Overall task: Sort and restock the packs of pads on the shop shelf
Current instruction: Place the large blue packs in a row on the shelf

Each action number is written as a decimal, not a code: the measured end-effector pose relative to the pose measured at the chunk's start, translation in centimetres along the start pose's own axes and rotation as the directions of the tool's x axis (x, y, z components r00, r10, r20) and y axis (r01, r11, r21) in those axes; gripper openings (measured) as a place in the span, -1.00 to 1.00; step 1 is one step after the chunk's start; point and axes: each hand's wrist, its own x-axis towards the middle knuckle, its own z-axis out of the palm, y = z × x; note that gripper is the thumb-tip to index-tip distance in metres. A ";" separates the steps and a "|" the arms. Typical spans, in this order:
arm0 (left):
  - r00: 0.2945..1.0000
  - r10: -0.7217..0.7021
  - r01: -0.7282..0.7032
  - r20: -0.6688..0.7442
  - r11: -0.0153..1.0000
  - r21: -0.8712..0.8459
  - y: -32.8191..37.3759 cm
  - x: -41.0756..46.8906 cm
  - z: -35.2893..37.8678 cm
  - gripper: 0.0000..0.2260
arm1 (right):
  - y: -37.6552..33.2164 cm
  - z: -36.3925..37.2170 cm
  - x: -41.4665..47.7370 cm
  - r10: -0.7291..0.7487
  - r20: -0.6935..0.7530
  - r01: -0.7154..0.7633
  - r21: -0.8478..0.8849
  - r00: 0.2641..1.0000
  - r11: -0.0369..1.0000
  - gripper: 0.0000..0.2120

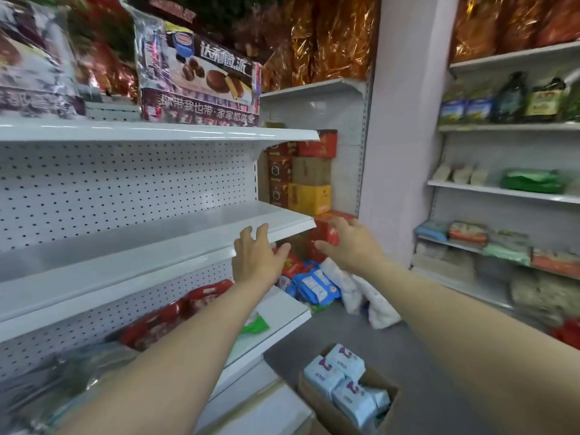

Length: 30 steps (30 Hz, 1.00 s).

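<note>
Both my bare arms stretch forward, apart from each other. My left hand [255,255] is open and empty, fingers spread, its fingertips up at the front lip of the bare white metal shelf [125,277], close to that shelf's right corner. My right hand [348,243] is open and empty too, out past the shelf end, in front of the stacked red cartons [324,232]. The pale blue-and-white packs of pads [339,375] sit in a brown cardboard box [326,414] on the grey floor [345,334], near me, between my forearms.
</note>
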 end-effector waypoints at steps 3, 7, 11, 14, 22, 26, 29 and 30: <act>0.999 0.009 -0.008 0.037 1.000 -0.007 1.8 3.5 4.8 -0.44 | 3.9 0.8 3.6 0.052 -0.006 -0.052 -0.001 0.999 0.999 -0.38; 0.996 0.032 -0.031 0.082 0.999 -0.015 3.6 9.0 10.9 -0.44 | 8.6 1.7 9.0 0.129 0.013 -0.129 -0.011 0.992 0.992 -0.39; 0.990 0.049 -0.048 0.131 0.999 -0.012 4.9 13.0 16.6 -0.44 | 12.8 2.8 13.3 0.179 0.039 -0.178 -0.030 0.983 0.984 -0.38; 0.986 0.051 -0.048 0.161 0.999 -0.022 5.8 15.4 20.6 -0.45 | 16.2 3.8 16.1 0.190 0.047 -0.188 -0.046 0.981 0.981 -0.37; 0.982 -0.046 0.045 0.182 0.999 0.011 6.0 20.5 32.8 -0.47 | 27.1 9.1 24.9 0.150 0.155 -0.139 -0.082 0.976 0.987 -0.39; 0.964 -0.199 0.198 0.175 0.980 0.025 4.5 21.7 40.2 -0.49 | 34.0 14.7 29.8 0.102 0.302 -0.090 -0.055 0.948 0.994 -0.36; 0.915 -0.355 0.349 0.190 0.935 0.066 3.5 21.2 45.6 -0.44 | 38.7 18.9 32.1 0.080 0.432 -0.070 -0.039 0.899 0.997 -0.38; 0.897 -0.398 0.391 0.193 0.917 0.077 3.2 20.9 47.5 -0.43 | 40.3 20.3 32.7 0.074 0.471 -0.063 -0.039 0.879 0.997 -0.40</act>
